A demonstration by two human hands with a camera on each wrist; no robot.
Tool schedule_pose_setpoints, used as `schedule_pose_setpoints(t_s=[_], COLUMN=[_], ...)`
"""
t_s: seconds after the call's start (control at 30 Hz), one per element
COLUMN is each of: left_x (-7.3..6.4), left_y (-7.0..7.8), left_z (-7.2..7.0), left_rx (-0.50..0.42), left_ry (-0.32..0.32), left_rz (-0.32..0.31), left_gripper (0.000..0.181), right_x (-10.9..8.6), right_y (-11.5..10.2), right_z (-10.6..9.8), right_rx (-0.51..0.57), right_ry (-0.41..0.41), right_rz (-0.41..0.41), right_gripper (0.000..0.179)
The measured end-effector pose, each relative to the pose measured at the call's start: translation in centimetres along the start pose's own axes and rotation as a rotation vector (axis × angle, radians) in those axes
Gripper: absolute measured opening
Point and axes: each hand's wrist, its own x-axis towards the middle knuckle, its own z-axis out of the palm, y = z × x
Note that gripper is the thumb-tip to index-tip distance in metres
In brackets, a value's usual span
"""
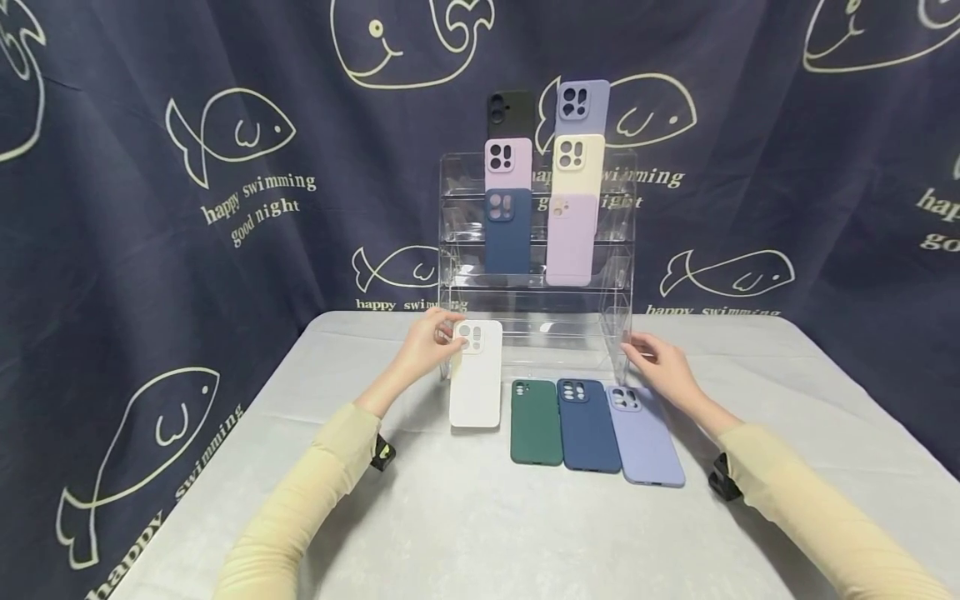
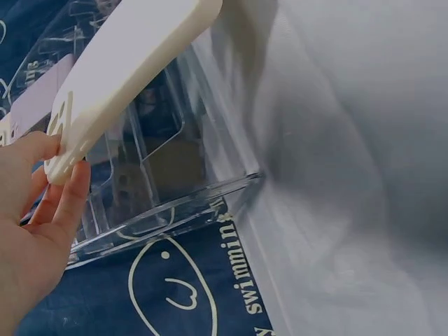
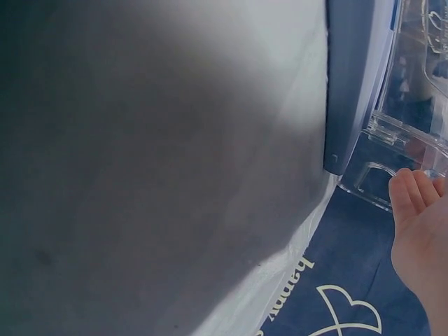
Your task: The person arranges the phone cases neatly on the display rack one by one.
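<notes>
Surface: pale grey cloth (image 1: pixel 420 533), lightly creased, extending below both hands. Room: dark blue curtain (image 1: pixel 285 50) behind and to both sides of the hands, with pale whale and fish outlines.

Writing: "happy swimming" and "good night" legible on curtain, beyond the left hand and repeated beyond the right; "happy" also seen beside the right hand in right wrist view.

Left hand (image 1: pixel 433 340): narrow, pinching white phone case (image 1: pixel 477 387) near its camera-hole end. Case hangs down and right from the fingers, before the clear stand (image 1: pixel 551 354); contact of its lower edge with cloth, cannot tell.

Right hand (image 1: pixel 660 362): fingers at near side panel of the stand; grip or mere touch, cannot tell. Below and left of it on the cloth: lavender-blue case (image 1: pixel 648 442), then dark blue case (image 1: pixel 592 429), then green case (image 1: pixel 536 425). Six more cases (image 1: pixel 508 242) on stand, two columns, above and between the hands
</notes>
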Motion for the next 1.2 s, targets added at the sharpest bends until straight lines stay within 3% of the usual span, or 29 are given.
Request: schedule_pose_setpoints(t_s=[0.7,1.2], left_x=[4.9,8.0], left_y=[3.0,4.7], left_z=[-0.5,0.8], left_rx=[-0.039,-0.038], left_ry=[0.135,0.167], left_rz=[0.052,0.088], left_gripper=[0.037,0.037], right_x=[0.1,0.2], right_y=[0.1,0.0], right_z=[0.2,0.1], right_rx=[-0.007,-0.002], right_ry=[-0.003,-0.005], right_rz=[0.027,0.024], right_gripper=[0.037,0.037])
